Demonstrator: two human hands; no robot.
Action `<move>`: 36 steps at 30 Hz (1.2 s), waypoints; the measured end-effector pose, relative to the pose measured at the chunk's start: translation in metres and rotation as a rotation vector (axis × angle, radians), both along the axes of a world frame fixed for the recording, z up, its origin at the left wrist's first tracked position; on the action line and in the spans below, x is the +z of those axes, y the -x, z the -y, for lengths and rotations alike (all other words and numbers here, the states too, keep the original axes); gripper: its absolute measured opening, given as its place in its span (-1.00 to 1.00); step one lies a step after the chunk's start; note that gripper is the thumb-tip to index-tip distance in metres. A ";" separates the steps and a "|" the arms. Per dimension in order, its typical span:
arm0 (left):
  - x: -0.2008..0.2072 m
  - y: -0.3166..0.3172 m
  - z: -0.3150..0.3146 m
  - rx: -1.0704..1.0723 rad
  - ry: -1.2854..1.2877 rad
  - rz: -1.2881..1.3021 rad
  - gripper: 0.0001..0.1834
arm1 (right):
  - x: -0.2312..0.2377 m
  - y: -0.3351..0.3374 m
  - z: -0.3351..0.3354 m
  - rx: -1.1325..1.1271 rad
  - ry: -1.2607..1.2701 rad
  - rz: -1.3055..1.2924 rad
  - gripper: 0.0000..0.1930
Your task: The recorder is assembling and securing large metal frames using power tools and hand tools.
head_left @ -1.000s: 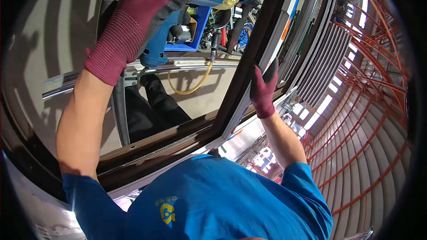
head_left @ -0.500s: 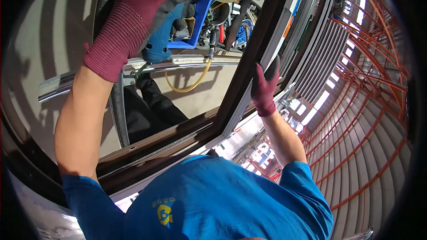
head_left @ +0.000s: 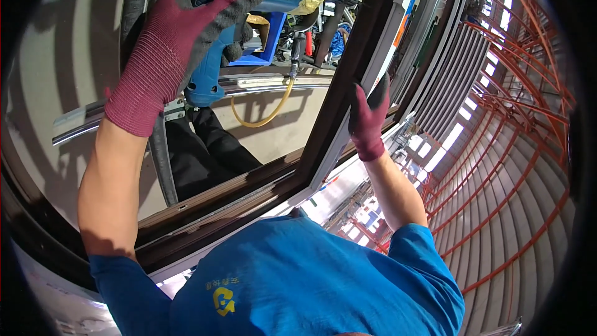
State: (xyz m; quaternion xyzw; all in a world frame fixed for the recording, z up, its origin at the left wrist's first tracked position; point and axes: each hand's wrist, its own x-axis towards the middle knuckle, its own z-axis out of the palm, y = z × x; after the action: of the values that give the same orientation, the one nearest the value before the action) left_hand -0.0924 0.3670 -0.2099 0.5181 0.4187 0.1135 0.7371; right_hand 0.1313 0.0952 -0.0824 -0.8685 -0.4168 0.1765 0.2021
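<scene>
My left hand (head_left: 174, 46), in a maroon glove with dark-coated fingers, is closed around the handle of a blue power drill (head_left: 289, 1). Yellowish tape wraps the drill's front end. Its black chuck points right, with a thin bit close to a dark brown window-like frame (head_left: 329, 127); whether the bit touches it I cannot tell. On that frame's upright bar, by a pale grey edge strip, rests my right hand (head_left: 369, 118), gloved alike. Its thumb lies on the near side and its fingers wrap over the strip, partly hidden.
Beyond the frame sits a blue bin (head_left: 271, 43) among loose tools and parts. A yellow hose (head_left: 283, 102) loops below a metal rail (head_left: 249, 84). Stacked grey profiles (head_left: 451, 78) stand to the right. Black-trousered legs (head_left: 205, 155) show through the frame opening.
The drill and my left hand have shifted slightly down and to the left in the picture. My right hand keeps nearly the same place on the frame.
</scene>
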 end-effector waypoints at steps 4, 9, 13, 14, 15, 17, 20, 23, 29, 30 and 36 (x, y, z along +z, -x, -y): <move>0.000 -0.001 0.002 -0.031 0.041 -0.023 -0.39 | 0.002 -0.002 0.003 0.024 0.040 0.045 -0.36; -0.006 0.002 -0.003 -0.054 0.054 0.026 -0.41 | -0.001 -0.003 0.003 0.076 0.045 0.101 -0.35; 0.007 0.002 -0.008 -0.049 0.138 0.011 -0.35 | -0.004 0.002 0.003 -0.112 -0.073 -0.118 -0.34; 0.012 0.002 -0.011 -0.061 0.232 0.003 -0.32 | -0.004 0.000 0.004 -0.113 -0.074 -0.118 -0.34; 0.010 0.002 -0.010 -0.062 0.232 0.001 -0.32 | -0.002 -0.003 0.006 -0.005 0.002 0.023 -0.33; 0.006 0.001 -0.006 -0.050 0.078 0.008 -0.28 | -0.005 -0.005 0.012 0.100 0.078 0.167 -0.32; 0.020 -0.002 -0.003 -0.022 -0.011 0.121 -0.27 | -0.008 -0.005 0.018 -0.069 -0.105 -0.032 -0.43; 0.031 -0.001 -0.005 -0.094 0.164 -0.034 -0.23 | 0.000 0.000 0.008 0.019 0.127 0.079 -0.38; 0.017 -0.001 -0.006 -0.071 0.142 0.063 -0.26 | 0.005 0.004 -0.003 -0.069 0.094 -0.057 -0.28; 0.021 -0.001 -0.006 -0.073 0.140 0.060 -0.26 | 0.006 0.008 -0.009 -0.127 0.031 -0.133 -0.28; 0.007 0.000 -0.002 -0.011 0.038 0.155 -0.39 | 0.007 0.009 -0.015 -0.187 -0.025 -0.200 -0.30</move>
State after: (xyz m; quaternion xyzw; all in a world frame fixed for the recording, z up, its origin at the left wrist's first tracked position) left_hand -0.0922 0.3687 -0.2027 0.4961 0.3594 0.1412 0.7777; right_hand 0.1221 0.1098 -0.0751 -0.8792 -0.3138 0.2372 0.2687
